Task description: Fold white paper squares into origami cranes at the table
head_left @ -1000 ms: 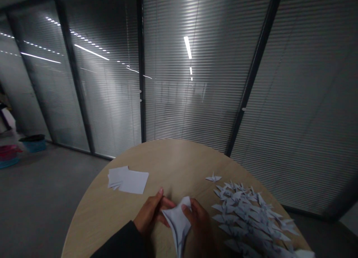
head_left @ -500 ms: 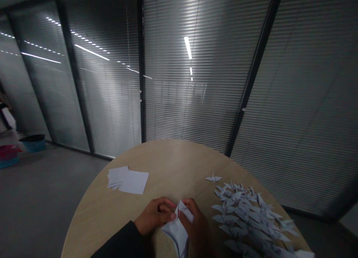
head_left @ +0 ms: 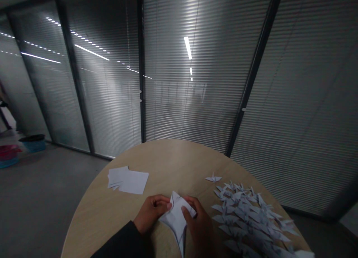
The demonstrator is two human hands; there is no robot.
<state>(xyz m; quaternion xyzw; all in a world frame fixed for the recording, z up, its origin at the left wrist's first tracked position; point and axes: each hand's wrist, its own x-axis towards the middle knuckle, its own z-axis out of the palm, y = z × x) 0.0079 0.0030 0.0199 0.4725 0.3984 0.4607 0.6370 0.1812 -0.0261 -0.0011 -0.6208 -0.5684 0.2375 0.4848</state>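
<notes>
both hands pinch the folded paper, its tip now farther forward than before.

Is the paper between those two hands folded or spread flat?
Folded: the paper narrows to a thin strip, with layered edges, between the left hand and right hand.

Looks like an office or meeting room. Glass walls with blinds, dark frames, strip lights showing on them. Round wood-look table, plain grey floor.
</notes>
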